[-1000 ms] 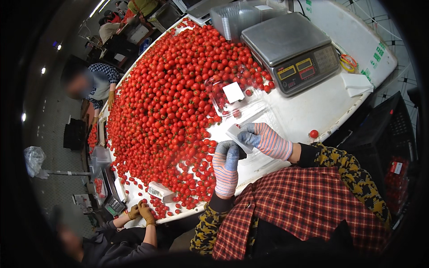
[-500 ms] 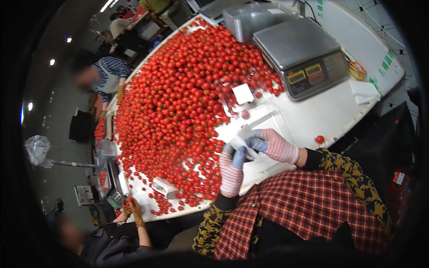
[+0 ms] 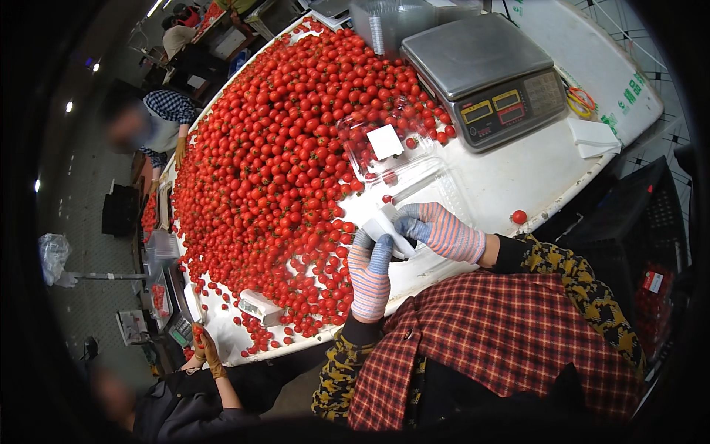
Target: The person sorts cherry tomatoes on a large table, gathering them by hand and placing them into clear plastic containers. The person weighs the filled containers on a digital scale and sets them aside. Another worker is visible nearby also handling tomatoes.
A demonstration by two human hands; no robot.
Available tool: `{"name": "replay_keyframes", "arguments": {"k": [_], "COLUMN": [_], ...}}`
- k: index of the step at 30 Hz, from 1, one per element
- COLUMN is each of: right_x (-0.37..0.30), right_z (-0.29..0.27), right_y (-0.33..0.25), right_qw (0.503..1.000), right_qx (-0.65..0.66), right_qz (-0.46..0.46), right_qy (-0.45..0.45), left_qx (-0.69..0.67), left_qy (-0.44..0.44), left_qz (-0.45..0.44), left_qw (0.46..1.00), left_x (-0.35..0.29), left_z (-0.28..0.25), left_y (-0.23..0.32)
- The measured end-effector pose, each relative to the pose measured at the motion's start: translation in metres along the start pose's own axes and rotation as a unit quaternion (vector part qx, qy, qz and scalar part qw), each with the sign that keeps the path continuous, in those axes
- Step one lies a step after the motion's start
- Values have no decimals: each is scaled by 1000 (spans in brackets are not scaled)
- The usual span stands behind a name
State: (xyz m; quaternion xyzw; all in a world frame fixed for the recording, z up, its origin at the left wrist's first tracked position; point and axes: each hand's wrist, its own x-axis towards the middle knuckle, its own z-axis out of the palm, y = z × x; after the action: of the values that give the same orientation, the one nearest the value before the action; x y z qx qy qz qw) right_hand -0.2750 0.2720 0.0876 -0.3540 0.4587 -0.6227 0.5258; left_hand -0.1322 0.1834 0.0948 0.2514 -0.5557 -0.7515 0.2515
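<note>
My left hand [image 3: 370, 277] and my right hand [image 3: 446, 233], in striped knit gloves with blue fingertips, are close together, closed on a white piece [image 3: 390, 227] that looks like folded paper or thin pads. The left thumb and fingers grip its near side; the right fingers pinch its right side. Just beyond them an open clear plastic tray [image 3: 452, 194] lies on the white table [image 3: 532, 177]. Past it a clear plastic box [image 3: 355, 152] carries a white square [image 3: 384, 142] and lies against a big heap of cherry tomatoes [image 3: 274, 133].
A digital scale [image 3: 484, 70] stands at the far right, beside stacked clear boxes [image 3: 388, 26]. A white stack [image 3: 594, 138] lies near the right rim, a loose tomato [image 3: 518, 217] nearer me. A small white device [image 3: 260, 307] sits among tomatoes. Co-workers' gloved hands [image 3: 209, 351] are at left.
The whole scene has shifted slightly left and up in the picture. Both hands keep hold of the white piece, its folds now lying a little differently between the fingers.
</note>
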Motion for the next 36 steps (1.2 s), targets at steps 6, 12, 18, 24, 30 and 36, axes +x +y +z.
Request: {"name": "replay_keyframes", "arguments": {"k": [6,12,18,24,30,36], "right_x": [1,0,1,0,-1,1], "right_z": [-6,-7,-1,0,5,3], "right_y": [7,11,9,5,8,19], "right_qw": [1000,999,999,999,984,973], "right_qx": [16,33,45,12,-142,-184], "right_qz": [-19,-15,0,-3,-57,-85], "right_qy": [2,1,10,45,85,114], "left_qx": [-5,4,19,17,-22,13], "left_qy": [16,5,9,18,6,8], "left_qz": [2,1,3,-9,-31,-35], "left_qw": [1000,1000,1000,1000,999,999], "left_x": [5,4,3,4,-1,1], "left_z": [5,4,-1,0,2,6], "left_y": [-2,-3,-9,-13,-7,-6]}}
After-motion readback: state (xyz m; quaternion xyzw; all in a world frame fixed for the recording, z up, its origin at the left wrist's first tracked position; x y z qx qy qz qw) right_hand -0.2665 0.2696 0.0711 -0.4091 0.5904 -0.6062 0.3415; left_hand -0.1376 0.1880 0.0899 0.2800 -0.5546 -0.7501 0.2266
